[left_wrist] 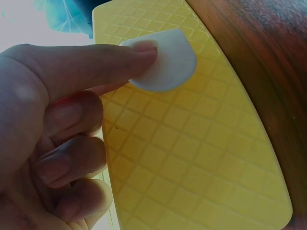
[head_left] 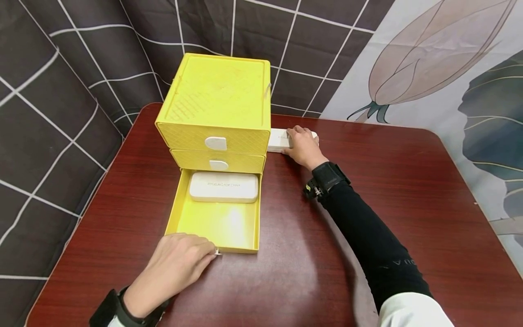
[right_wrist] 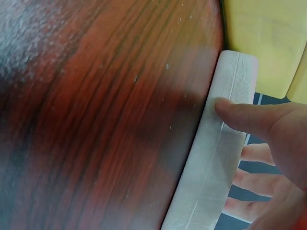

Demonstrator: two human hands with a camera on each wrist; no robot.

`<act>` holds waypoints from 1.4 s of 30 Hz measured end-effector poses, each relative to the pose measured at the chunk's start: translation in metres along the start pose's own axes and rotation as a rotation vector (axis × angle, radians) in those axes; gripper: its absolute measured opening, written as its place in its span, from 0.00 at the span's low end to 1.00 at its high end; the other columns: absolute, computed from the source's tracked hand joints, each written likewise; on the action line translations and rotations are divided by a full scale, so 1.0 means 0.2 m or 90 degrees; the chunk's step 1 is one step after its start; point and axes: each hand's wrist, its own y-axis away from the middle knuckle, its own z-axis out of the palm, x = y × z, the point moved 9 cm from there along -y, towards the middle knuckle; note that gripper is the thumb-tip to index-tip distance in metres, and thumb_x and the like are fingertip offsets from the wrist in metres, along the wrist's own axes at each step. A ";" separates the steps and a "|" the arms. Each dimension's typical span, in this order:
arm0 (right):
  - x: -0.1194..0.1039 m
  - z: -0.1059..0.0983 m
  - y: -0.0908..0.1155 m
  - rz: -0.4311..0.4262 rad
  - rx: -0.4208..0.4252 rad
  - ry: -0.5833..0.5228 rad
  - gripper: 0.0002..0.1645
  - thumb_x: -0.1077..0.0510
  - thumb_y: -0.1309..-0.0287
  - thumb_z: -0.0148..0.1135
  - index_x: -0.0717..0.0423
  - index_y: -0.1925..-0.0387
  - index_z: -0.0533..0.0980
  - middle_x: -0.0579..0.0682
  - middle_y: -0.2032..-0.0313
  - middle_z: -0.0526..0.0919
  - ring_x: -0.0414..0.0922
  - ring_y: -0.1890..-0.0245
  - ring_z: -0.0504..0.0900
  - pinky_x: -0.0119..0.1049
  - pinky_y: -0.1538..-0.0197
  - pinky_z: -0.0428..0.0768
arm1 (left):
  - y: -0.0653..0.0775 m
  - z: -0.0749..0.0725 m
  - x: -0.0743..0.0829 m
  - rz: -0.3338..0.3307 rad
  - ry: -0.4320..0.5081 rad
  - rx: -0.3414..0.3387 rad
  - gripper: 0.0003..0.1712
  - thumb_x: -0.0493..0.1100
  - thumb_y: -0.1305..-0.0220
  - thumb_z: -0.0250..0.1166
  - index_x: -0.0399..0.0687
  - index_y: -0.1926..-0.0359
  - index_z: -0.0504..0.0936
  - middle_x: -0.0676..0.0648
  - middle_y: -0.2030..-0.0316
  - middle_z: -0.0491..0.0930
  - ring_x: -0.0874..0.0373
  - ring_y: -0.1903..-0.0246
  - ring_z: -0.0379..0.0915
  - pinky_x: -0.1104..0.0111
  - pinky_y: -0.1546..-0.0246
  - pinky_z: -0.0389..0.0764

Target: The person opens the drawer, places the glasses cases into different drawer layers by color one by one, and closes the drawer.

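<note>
The bottom drawer (head_left: 204,227) of a yellow drawer unit (head_left: 224,93) is pulled out toward me. My left hand (head_left: 175,261) pinches its white pull tab (left_wrist: 175,62), thumb over the tab's face. Inside, against the back, lies a white oblong case (head_left: 224,187) with faint lettering on top. To the right of the unit, a second white case (head_left: 278,140) lies on the table. My right hand (head_left: 303,146) grips that one, thumb on its near side and fingers over the far side, as the right wrist view (right_wrist: 211,153) also shows in part.
The two upper drawers, each with a white tab (head_left: 215,143), are closed. A reddish-brown wooden table (head_left: 392,204) bears everything. Behind and to the left hangs a dark cloth with white grid lines (head_left: 314,50); a leaf-patterned cloth (head_left: 433,59) hangs at the right.
</note>
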 end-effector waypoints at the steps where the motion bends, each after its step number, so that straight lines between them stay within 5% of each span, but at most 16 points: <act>1: 0.00 0.00 0.00 0.001 0.000 0.000 0.39 0.48 0.50 0.66 0.58 0.38 0.66 0.59 0.41 0.68 0.60 0.40 0.62 0.69 0.46 0.59 | 0.00 0.00 0.00 0.000 0.001 0.000 0.20 0.43 0.54 0.70 0.62 0.85 0.65 0.66 0.85 0.56 0.69 0.86 0.52 0.74 0.86 0.55; 23: -0.03 -0.01 0.05 0.008 -0.050 0.027 0.43 0.50 0.59 0.73 0.60 0.40 0.69 0.63 0.44 0.70 0.61 0.47 0.67 0.60 0.53 0.71 | 0.00 0.00 0.00 0.000 -0.002 -0.001 0.19 0.44 0.54 0.70 0.62 0.85 0.66 0.66 0.85 0.56 0.70 0.86 0.52 0.74 0.86 0.55; 33: 0.01 0.00 0.07 0.023 -0.095 0.030 0.50 0.44 0.59 0.71 0.56 0.35 0.64 0.60 0.42 0.67 0.60 0.43 0.64 0.65 0.45 0.58 | 0.00 0.00 0.00 -0.001 0.000 0.003 0.20 0.43 0.55 0.70 0.63 0.85 0.65 0.66 0.85 0.57 0.69 0.86 0.54 0.74 0.86 0.56; 42: 0.02 0.03 0.09 0.001 -0.072 -0.004 0.49 0.45 0.55 0.69 0.56 0.33 0.61 0.60 0.39 0.66 0.60 0.41 0.63 0.67 0.42 0.53 | 0.01 0.00 0.00 -0.005 0.000 -0.003 0.22 0.44 0.54 0.70 0.63 0.85 0.63 0.66 0.85 0.55 0.69 0.86 0.51 0.74 0.86 0.54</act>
